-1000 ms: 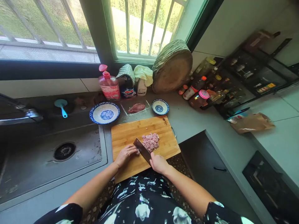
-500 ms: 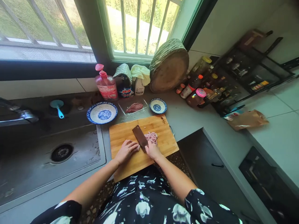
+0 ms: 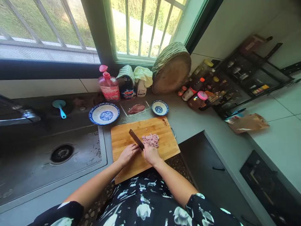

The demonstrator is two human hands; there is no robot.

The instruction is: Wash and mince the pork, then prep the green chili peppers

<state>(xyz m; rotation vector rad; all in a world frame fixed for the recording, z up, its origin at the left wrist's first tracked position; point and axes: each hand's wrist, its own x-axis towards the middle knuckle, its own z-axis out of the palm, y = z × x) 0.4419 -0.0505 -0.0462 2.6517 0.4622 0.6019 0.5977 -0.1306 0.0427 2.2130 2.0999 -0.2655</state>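
My right hand (image 3: 151, 154) grips a cleaver (image 3: 135, 138) near its handle end. The dark blade stands edge-down on the wooden cutting board (image 3: 124, 135), seen nearly along its spine. Just left of the blade, my left hand (image 3: 129, 154) presses its curled fingertips on a piece of meat, mostly hidden under them. Right of the cleaver lies a pile of chopped pink meat (image 3: 151, 140), close to my right knuckles. A larger slab of raw meat (image 3: 136, 109) rests on a clear sheet behind the board.
Behind the board stand a large blue-rimmed plate (image 3: 104, 114) and a smaller blue-rimmed dish (image 3: 160, 108). A sink (image 3: 77, 135) lies to the left. Pink soap bottle (image 3: 109, 87), round wooden block (image 3: 172, 72) and several sauce bottles line the wall.
The cleaver has turned from showing its flat side to standing nearly upright, shifting slightly left against my left fingertips. More of the chopped meat pile shows now.
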